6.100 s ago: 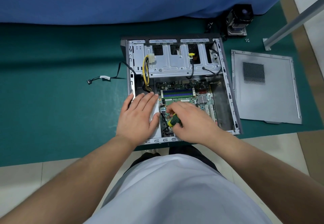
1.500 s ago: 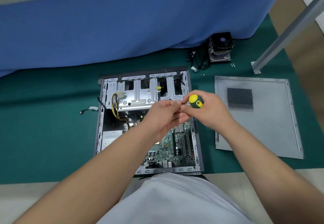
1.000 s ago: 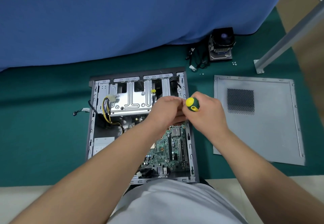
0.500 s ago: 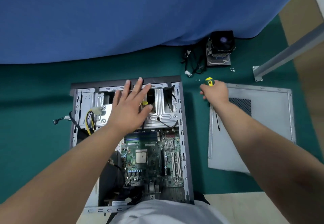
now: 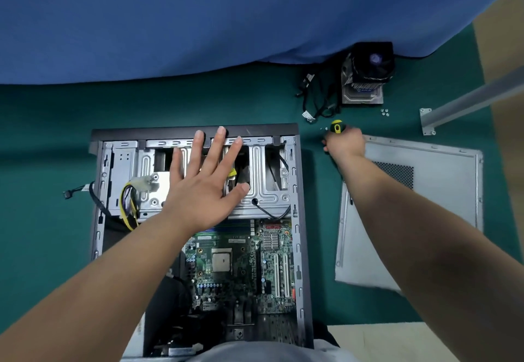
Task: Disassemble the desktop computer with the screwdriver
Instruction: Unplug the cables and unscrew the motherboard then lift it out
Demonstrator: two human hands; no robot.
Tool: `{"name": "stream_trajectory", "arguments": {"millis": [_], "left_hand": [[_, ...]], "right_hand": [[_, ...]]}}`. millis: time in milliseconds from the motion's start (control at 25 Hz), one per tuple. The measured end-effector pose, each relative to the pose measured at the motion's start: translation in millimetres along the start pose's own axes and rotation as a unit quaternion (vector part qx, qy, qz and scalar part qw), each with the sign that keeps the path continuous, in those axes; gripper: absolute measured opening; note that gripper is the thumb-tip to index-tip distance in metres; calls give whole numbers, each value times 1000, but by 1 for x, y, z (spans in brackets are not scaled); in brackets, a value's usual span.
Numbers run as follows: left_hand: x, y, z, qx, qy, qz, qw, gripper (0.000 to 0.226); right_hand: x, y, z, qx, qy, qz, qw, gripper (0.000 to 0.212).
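The open desktop case (image 5: 97,219) lies flat on the green mat, its green motherboard (image 5: 238,265) exposed in the near half. My left hand (image 5: 204,180) is spread flat, fingers straight, over the silver drive cage (image 5: 266,180) at the far end of the case. My right hand (image 5: 344,141) reaches past the case's far right corner and grips the green and yellow screwdriver (image 5: 337,126), whose handle end sticks up above the fist. Tiny screws (image 5: 324,129) lie on the mat just left of that hand.
The removed grey side panel (image 5: 442,191) lies to the right of the case. A CPU cooler with fan (image 5: 368,72) and loose black cables (image 5: 317,97) sit at the back, with more screws (image 5: 384,112) beside them. A metal leg (image 5: 459,103) slants at right. Blue cloth (image 5: 198,15) hangs behind.
My hands parted: the left went flat onto the drive cage, the right carried the screwdriver out to the mat beside the case's far right corner. Since half a second ago little has moved.
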State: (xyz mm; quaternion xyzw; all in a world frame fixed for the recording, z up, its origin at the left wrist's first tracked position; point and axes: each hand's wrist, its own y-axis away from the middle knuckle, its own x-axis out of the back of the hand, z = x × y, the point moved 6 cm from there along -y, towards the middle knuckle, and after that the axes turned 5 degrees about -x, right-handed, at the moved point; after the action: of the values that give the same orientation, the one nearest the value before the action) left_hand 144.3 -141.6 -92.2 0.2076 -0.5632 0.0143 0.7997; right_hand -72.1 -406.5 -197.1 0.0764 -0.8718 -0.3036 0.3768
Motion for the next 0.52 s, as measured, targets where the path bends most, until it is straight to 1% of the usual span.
{"name": "stream_trajectory", "arguments": {"millis": [120,240,320,360,440,520], "left_hand": [[0,-1,-1,-1,3,-6,1000,75],[-1,-2,-2,-4,8,-9,1000,75],[-1,-2,-1,-7,14,-12,1000,76],[-1,-2,-1,-10,18,-16,1000,76],[3,-1,-1,-18,36,-28,999,77],[8,2,0,-27,67,-33,997,75]], "right_hand": [[6,4,-2,7,-6,7,1000,9],[23,19,-6,23,-44,0,999,19],[36,41,-5,26,-86,-35,995,31],[41,54,-6,28,-119,-64,990,32],[51,85,-13,45,-195,-129,971,21],[65,120,-24,79,-237,-169,954,14]]}}
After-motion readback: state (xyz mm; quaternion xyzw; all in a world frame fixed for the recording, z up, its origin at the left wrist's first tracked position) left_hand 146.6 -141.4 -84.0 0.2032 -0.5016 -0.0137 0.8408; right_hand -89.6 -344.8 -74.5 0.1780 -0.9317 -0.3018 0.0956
